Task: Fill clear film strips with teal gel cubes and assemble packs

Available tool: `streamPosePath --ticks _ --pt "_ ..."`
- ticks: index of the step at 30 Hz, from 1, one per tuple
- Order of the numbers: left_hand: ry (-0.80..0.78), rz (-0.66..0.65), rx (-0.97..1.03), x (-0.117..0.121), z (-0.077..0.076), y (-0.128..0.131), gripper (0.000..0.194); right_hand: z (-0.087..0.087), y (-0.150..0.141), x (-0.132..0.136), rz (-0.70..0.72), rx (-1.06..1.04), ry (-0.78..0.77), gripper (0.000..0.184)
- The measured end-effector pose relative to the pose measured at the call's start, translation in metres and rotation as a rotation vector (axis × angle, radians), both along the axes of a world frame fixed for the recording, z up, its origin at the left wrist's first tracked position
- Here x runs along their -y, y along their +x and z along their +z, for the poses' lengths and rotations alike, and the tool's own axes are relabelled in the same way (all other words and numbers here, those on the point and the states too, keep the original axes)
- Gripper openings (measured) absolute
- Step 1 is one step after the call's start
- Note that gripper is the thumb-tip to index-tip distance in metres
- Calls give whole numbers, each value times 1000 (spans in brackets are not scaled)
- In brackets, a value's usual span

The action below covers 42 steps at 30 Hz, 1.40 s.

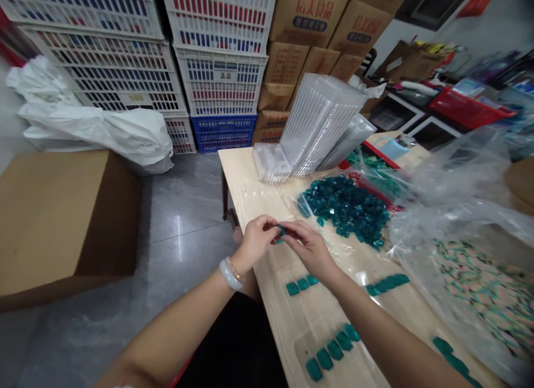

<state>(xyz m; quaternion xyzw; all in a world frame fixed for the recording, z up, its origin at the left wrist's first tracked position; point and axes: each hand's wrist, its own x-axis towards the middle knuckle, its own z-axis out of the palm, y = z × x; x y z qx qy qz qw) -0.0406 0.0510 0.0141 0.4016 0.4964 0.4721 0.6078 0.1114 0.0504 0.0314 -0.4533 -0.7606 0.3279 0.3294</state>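
My left hand [257, 239] and my right hand [307, 244] meet over the near edge of the wooden table [280, 316]. Both are closed in a pinch on one small teal piece [282, 230], mostly covered by the fingers. A pale bangle [231, 274] circles my left wrist. Below my right hand lies a short row of flat teal pieces [302, 284], with a longer row [334, 350] nearer to me. Another row [387, 284] shows beyond my right forearm. Past the hands spreads a heap of loose, shiny dark-teal pieces [348, 207].
Stacked clear plastic trays [319, 121] stand at the table's far end. A clear bag [484, 265] of striped pieces lies at right. Left of the table is a big cardboard box [54, 215] on the floor. White crates [221, 76] and cartons [308, 15] are stacked behind.
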Motion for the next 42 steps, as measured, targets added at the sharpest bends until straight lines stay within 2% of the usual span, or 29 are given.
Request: streamPosePath --ticks 2,6,8,10,12,14,16,19,23,25,27,30,32,35,39,42 --pt "3 -29 51 -1 3 2 4 -4 -9 0 -33 -114 -82 18" --pt "-84 -220 159 3 -3 -12 14 -15 -13 -2 -60 -183 -190 13" --pt "-9 -234 2 7 -11 -23 24 -16 -12 -1 -55 -68 -124 12" --pt "184 -209 -309 12 -20 -32 32 -16 -13 -1 4 163 15 12" --pt "381 -224 -596 16 -28 -36 36 -15 -15 -2 132 428 144 12" --pt "489 -265 -755 19 -33 -37 41 -15 -19 -4 261 636 247 8" --pt "530 -280 -819 21 -36 -36 42 -17 -21 -7 363 757 341 7" --pt "570 -289 -823 20 -36 -33 41 -21 -23 -11 499 798 443 11" --pt "587 -289 -797 19 -39 -34 43 -26 -25 -13 594 776 447 17" --pt "579 -294 -795 19 -40 -36 45 -26 -23 -12 567 742 439 21" --pt "570 -309 -802 20 -39 -38 48 -24 -16 -10 477 685 455 25" --pt "585 -311 -846 22 -32 -37 48 -20 3 -1 227 580 500 33" --pt "629 -308 -891 23 -25 -31 40 -20 16 9 88 529 505 31" --pt "603 -360 -960 21 -17 -15 20 -24 29 27 35 492 457 20" --pt "449 -419 -1044 14 -14 3 20 -29 42 40 12 477 384 17" --pt "414 -427 -1122 12 -14 7 16 -30 68 31 -130 486 376 18"
